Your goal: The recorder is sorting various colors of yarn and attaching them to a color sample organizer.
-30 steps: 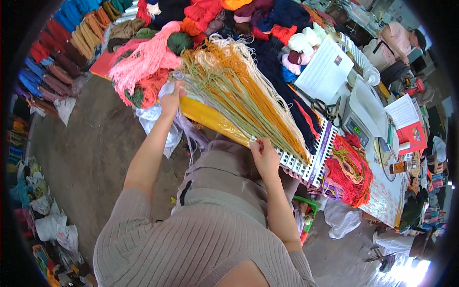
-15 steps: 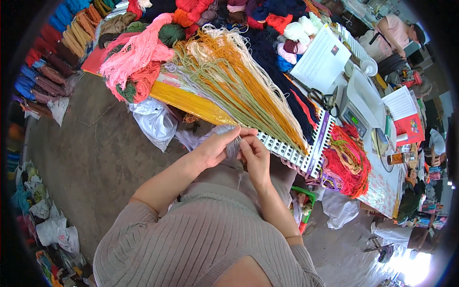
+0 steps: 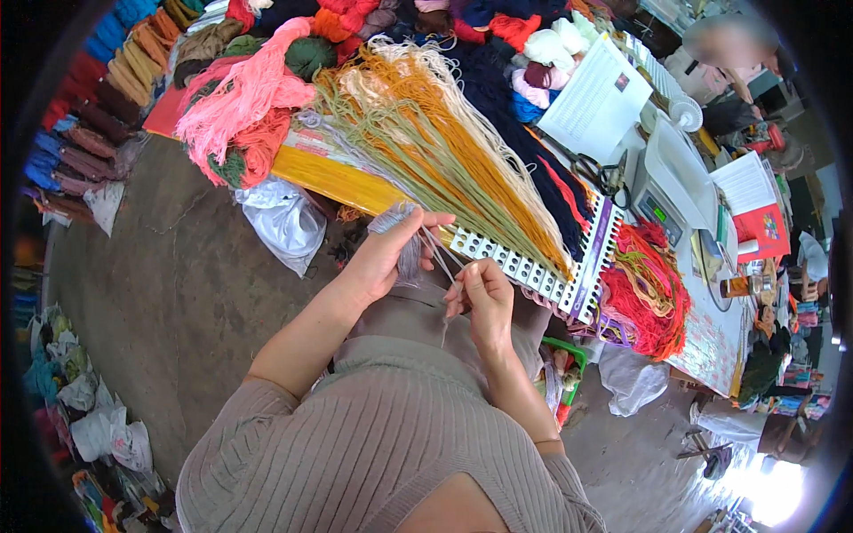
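A bundle of greyish-lilac yarn (image 3: pixel 409 259) is gripped in my left hand (image 3: pixel 380 258), between thumb and fingers. Pale strands (image 3: pixel 442 253) run from it across to my right hand (image 3: pixel 484 295), which pinches them with thumb and fingertips. A loose yarn end dangles below the right fingers. Just beyond my hands lies a white card with rows of holes (image 3: pixel 506 264), on the table's near edge. Green, mustard, cream and navy yarn lengths (image 3: pixel 462 178) fan away from the card over the table.
Pink skeins (image 3: pixel 244 102) lie at the table's left end. Scissors (image 3: pixel 606 178), a printed sheet (image 3: pixel 597 102) and a digital scale (image 3: pixel 662 204) are on the right. A red tangle of yarn (image 3: pixel 644 293) hangs by the card. A person (image 3: pixel 724 53) is at the far right.
My hands have drawn apart: the right moved right and down, pulling strands out from the lilac bundle. The left hand shifted slightly left and up with the bundle.
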Tool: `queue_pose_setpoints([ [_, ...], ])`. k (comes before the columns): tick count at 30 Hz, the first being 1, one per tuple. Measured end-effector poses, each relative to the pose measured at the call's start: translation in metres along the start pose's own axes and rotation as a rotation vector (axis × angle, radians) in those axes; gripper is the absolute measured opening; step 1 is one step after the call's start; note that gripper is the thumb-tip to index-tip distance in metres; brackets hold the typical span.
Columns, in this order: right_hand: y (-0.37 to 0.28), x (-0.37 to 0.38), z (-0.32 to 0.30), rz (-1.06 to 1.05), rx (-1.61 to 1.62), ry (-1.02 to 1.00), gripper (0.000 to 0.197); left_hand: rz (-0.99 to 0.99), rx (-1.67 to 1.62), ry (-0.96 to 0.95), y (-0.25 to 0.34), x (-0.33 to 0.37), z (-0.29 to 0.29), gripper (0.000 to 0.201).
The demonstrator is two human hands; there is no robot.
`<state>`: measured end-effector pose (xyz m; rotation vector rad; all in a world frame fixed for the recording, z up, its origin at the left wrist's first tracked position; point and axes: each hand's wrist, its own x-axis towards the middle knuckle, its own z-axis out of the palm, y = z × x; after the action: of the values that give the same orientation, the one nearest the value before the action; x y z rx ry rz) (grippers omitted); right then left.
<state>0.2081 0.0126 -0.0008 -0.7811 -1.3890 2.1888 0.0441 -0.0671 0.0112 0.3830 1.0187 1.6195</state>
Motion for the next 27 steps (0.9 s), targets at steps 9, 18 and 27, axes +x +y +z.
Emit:
queue_pose_setpoints([
  [9, 0.006, -0.005, -0.003, -0.177, -0.516, -0.042, 0.010, -0.016, 0.091, 0.022, 0.002, 0.000, 0.008, 0.045],
  [18, -0.068, -0.078, -0.161, -0.662, 0.372, 0.437, 0.024, 0.012, -0.563, 0.107, 0.033, -0.005, -0.212, 0.035],
  [27, -0.132, -0.211, -0.299, -1.176, 0.254, 1.073, 0.018, 0.743, -0.722, 0.309, 0.095, -0.066, -0.290, 0.058],
])
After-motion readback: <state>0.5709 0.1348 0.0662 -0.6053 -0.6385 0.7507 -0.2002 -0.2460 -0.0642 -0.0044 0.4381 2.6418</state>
